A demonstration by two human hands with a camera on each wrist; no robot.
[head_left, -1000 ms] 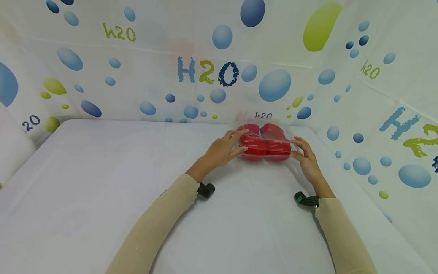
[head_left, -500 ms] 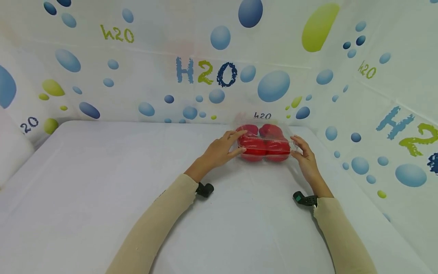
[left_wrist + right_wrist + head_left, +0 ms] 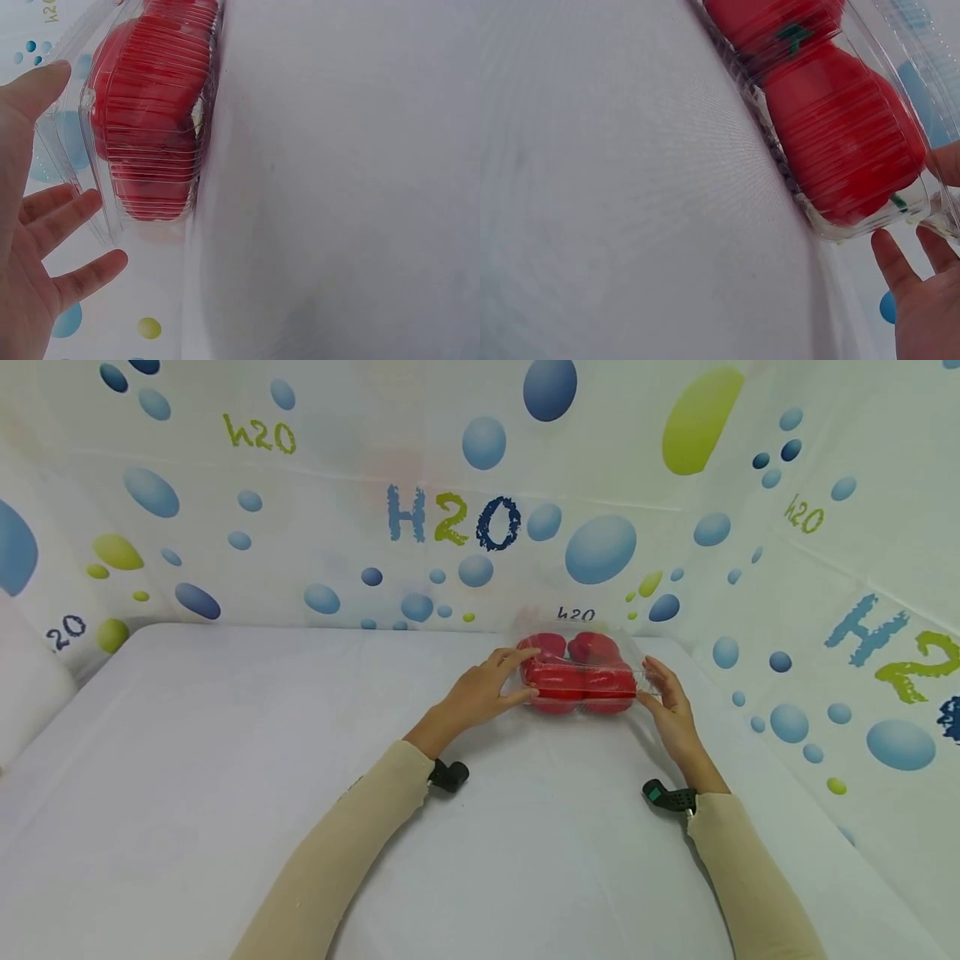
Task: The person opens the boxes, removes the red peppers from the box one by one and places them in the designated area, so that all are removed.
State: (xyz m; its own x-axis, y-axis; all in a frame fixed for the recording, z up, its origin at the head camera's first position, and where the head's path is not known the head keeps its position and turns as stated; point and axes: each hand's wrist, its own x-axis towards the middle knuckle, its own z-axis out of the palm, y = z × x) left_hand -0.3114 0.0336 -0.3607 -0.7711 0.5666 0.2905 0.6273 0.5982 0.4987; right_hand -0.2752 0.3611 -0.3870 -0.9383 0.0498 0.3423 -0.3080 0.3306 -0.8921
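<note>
I see a plain beige left sleeve [image 3: 337, 843] and a matching right sleeve [image 3: 753, 877]. Stubby and black, the left camera [image 3: 450, 776] and right camera [image 3: 670, 797] jut beside the sleeves' ends, the right one marked with a green square [image 3: 655, 794].

head vw fwd/down, wrist vws nr box [image 3: 154, 161]

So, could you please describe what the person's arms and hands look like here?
The left beige fabric sleeve and right beige fabric sleeve are long and plain. The left hand and right hand wear no gloves. Below them sit a left black wrist device and a right black wrist device, the latter with a green patch.
</note>
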